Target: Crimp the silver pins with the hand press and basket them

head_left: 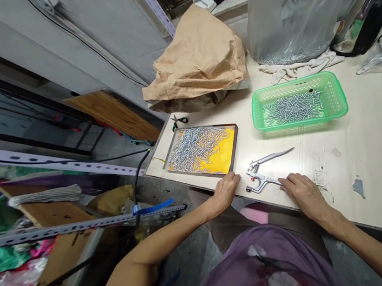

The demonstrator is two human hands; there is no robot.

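The step in hand looks like handling the pliers (261, 177), whose lower handle the right hand (299, 192) pinches near the front edge of the desk (374, 139); squeezing them would call for a grip around 2 handles. They look silver-grey and spread; the left hand (226, 192) curls by the near right corner of the tray (234, 148), contents impossible to tell.
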